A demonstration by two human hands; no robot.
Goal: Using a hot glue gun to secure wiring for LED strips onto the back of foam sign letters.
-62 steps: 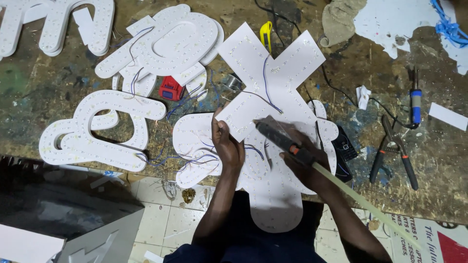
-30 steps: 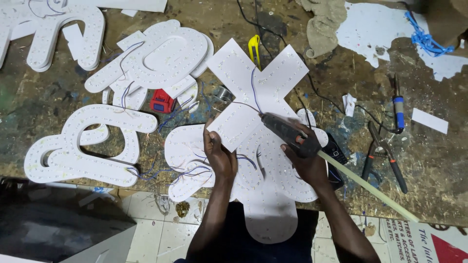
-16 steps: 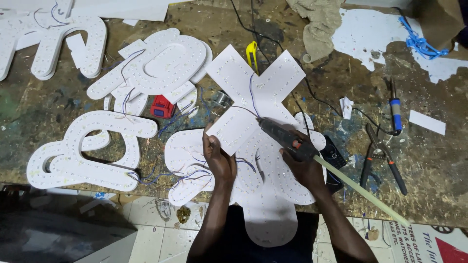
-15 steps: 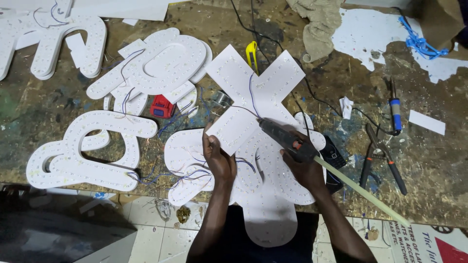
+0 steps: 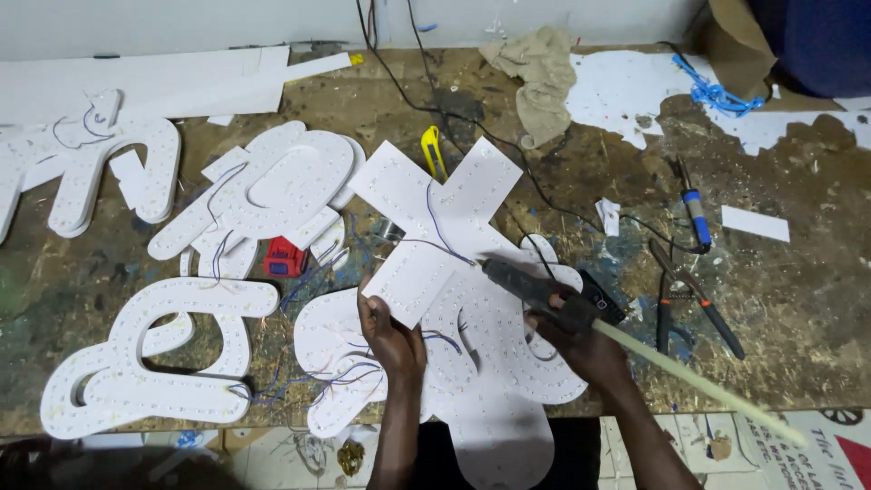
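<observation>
**Glue gun nozzle on the X letter**

Since the earlier frames the view has shifted a little down the bench, so the wall edge and more of the cloth (image 5: 535,82) now show; the hands have almost not moved.

The right hand (image 5: 581,340) is clenched around the glue gun (image 5: 531,286). Its long axis runs from the lower right, where the pale glue stick (image 5: 699,386) sticks out behind the hand, up to the left, and the nozzle meets the X letter (image 5: 435,227) near its middle. The left hand (image 5: 390,336) pinches the lower left arm of the X, so it is the nearer hand to the letter; the nozzle lies up and to the right of this grip.

The X rests on top of other white letters on the bench (image 5: 817,308). Thin wires (image 5: 435,218) cross its face. Pliers (image 5: 694,295) and a blue-handled tool (image 5: 697,213) lie well apart on the right. No container is visible.
</observation>
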